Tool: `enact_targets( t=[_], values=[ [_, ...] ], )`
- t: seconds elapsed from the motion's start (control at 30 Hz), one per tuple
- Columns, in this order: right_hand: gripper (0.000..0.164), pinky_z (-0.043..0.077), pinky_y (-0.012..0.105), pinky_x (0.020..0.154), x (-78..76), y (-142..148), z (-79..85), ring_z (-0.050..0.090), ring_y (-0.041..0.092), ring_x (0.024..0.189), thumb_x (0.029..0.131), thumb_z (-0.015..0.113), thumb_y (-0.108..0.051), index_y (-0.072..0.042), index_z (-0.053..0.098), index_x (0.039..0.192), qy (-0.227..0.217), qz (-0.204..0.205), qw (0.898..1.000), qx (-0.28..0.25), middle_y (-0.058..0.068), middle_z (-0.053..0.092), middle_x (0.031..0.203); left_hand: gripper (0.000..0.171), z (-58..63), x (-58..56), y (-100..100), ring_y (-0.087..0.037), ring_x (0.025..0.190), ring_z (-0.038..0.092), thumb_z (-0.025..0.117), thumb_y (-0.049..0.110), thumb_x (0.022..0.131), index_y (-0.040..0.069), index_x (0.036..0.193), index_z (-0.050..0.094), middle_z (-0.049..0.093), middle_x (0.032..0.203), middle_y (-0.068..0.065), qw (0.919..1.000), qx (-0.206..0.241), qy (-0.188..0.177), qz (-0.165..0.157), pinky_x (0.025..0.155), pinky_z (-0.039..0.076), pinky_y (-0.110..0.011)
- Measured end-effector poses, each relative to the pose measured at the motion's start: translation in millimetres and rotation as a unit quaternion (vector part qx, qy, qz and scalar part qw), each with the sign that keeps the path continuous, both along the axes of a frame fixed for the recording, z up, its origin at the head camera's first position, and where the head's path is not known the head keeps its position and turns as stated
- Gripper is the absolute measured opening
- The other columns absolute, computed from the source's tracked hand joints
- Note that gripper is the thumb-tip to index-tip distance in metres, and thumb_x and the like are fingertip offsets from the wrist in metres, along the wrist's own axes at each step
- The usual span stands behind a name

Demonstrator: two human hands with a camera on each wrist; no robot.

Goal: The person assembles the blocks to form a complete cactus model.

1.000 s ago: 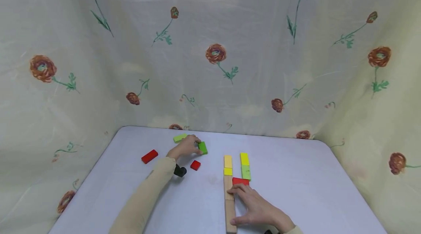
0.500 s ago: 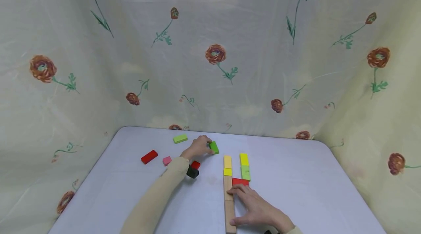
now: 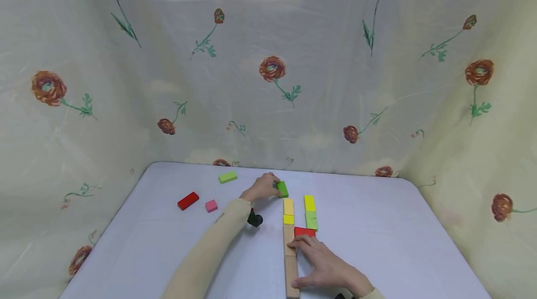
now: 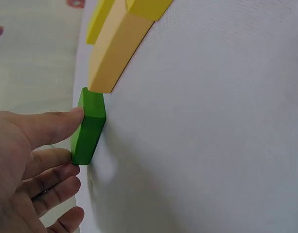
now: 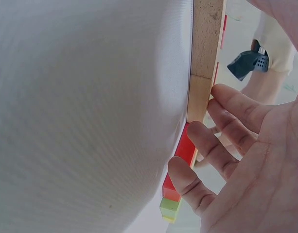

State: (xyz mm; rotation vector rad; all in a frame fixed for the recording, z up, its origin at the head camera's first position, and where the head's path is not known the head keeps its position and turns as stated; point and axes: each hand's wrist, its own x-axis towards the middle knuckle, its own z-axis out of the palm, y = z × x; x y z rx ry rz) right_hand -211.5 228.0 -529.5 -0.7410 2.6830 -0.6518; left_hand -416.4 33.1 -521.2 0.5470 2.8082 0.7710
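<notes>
In the head view my left hand (image 3: pixel 263 187) pinches a green block (image 3: pixel 282 189) near the far side of the table. The left wrist view has the thumb at one end of that block (image 4: pixel 92 124) and the index fingertip at the other, just off the end of a pale orange block (image 4: pixel 114 53). My right hand (image 3: pixel 323 261) rests with spread fingers along a row of plain wooden blocks (image 3: pixel 291 273). Its fingertips lie near a red block (image 3: pixel 305 232), which joins the row to a light green block (image 3: pixel 311 220) and a yellow one (image 3: pixel 309 203).
To the left lie a lime green block (image 3: pixel 228 177), a red block (image 3: pixel 188 201) and a small pink block (image 3: pixel 211 205). A small red block is mostly hidden behind the left wrist's black camera (image 3: pixel 255 219). Flowered cloth (image 3: pixel 268 117) hangs behind and beside the table.
My left hand has slid the green block rightward, towards the far end of the row. The pink block has come into sight from behind the arm. My right hand stays in place.
</notes>
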Motion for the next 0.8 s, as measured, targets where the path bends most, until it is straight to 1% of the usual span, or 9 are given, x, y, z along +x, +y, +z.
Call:
enact_targets(
  t=[0.1, 0.2, 0.33, 0.47, 0.6, 0.8],
  values=[
    [0.082, 0.043, 0.052, 0.098, -0.7, -0.2, 0.4, 0.044, 0.016, 0.117, 0.071, 0.066, -0.074, -0.029, 0.047, 0.137, -0.007, -0.005, 1.0, 0.003, -0.003, 0.046, 0.136, 0.051, -0.5, -0.8, 4.0, -0.022, 0.112, 0.053, 0.074, 0.029, 0.085, 0.007, 0.129, 0.061, 0.057, 0.129, -0.008, 1.0, 0.001, -0.002, 0.001, 0.099, 0.045, -0.038],
    [0.082, 0.043, 0.052, 0.098, -1.2, -0.2, -0.2, 0.045, 0.017, 0.117, 0.071, 0.066, -0.074, -0.029, 0.047, 0.137, -0.009, -0.009, 1.0, 0.004, -0.002, 0.046, 0.137, 0.05, -0.6, -1.0, 7.3, -0.023, 0.116, 0.053, 0.073, 0.03, 0.086, 0.009, 0.13, 0.061, 0.057, 0.131, -0.008, 0.9999, -0.008, 0.002, -0.005, 0.103, 0.042, -0.041],
    [0.083, 0.042, 0.051, 0.098, -1.5, 0.3, -2.0, 0.044, 0.017, 0.118, 0.071, 0.067, -0.074, -0.029, 0.047, 0.137, -0.003, -0.006, 1.0, 0.001, -0.002, 0.045, 0.137, 0.048, -0.9, -0.4, 10.3, -0.023, 0.123, 0.049, 0.072, 0.03, 0.087, 0.012, 0.13, 0.061, 0.055, 0.135, -0.007, 0.9997, -0.019, 0.002, -0.016, 0.106, 0.037, -0.044],
    [0.082, 0.043, 0.05, 0.098, -1.3, 0.5, -3.0, 0.044, 0.017, 0.117, 0.071, 0.066, -0.073, -0.03, 0.046, 0.138, 0.002, -0.004, 1.0, 0.003, -0.002, 0.045, 0.137, 0.047, -1.4, 0.0, 12.2, -0.023, 0.125, 0.049, 0.071, 0.03, 0.087, 0.013, 0.13, 0.062, 0.055, 0.135, -0.006, 0.9992, -0.025, 0.004, -0.03, 0.108, 0.036, -0.045],
    [0.083, 0.043, 0.051, 0.098, -0.9, 0.4, -1.5, 0.045, 0.018, 0.117, 0.071, 0.067, -0.073, -0.029, 0.046, 0.138, 0.003, -0.005, 1.0, 0.004, -0.001, 0.045, 0.138, 0.047, -1.5, 0.3, 13.4, -0.021, 0.125, 0.048, 0.07, 0.032, 0.087, 0.015, 0.13, 0.062, 0.054, 0.136, -0.004, 0.9986, -0.037, 0.008, -0.038, 0.107, 0.037, -0.043],
    [0.083, 0.043, 0.051, 0.098, -0.9, -0.1, 1.0, 0.045, 0.018, 0.117, 0.071, 0.067, -0.073, -0.028, 0.047, 0.137, -0.005, -0.008, 1.0, 0.005, -0.001, 0.046, 0.137, 0.048, -1.8, 1.4, 14.1, -0.021, 0.125, 0.048, 0.07, 0.031, 0.087, 0.016, 0.132, 0.061, 0.053, 0.137, -0.004, 0.9987, -0.037, -0.001, -0.036, 0.105, 0.04, -0.042]
  ],
)
